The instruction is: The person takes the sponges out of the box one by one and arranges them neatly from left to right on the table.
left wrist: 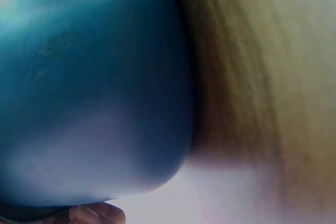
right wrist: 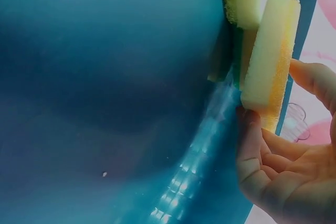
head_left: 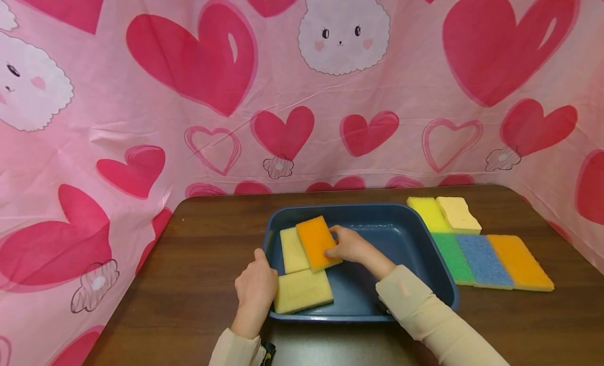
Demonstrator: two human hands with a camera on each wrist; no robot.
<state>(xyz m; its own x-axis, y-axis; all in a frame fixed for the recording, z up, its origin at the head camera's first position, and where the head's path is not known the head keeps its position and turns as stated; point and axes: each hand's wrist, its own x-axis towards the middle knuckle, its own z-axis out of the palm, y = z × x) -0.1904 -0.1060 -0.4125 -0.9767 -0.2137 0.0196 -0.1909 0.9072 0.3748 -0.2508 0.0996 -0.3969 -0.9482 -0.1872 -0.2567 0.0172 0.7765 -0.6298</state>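
Observation:
A dark blue tray (head_left: 406, 271) sits on the wooden table. My left hand (head_left: 257, 287) grips its left rim; the left wrist view has the fingers (left wrist: 97, 214) at the tray's edge. Between thumb and fingers, my right hand (head_left: 353, 246) pinches the right side of an orange sponge (head_left: 312, 241). In the right wrist view that sponge (right wrist: 266, 59) shows a pale layer and an orange layer. It overlaps a pale yellow sponge (head_left: 292, 250) in the tray's left part. Another pale yellow sponge (head_left: 304, 291) lies in the near left corner.
Right of the tray, green (head_left: 452, 257), blue (head_left: 483, 258) and orange-topped (head_left: 520, 262) sponges lie side by side. Behind them are a bright yellow sponge (head_left: 428, 213) and a cream, wavy-edged one (head_left: 457, 214). Pink heart-patterned cloth (head_left: 283, 83) hangs beyond the table (head_left: 203, 261).

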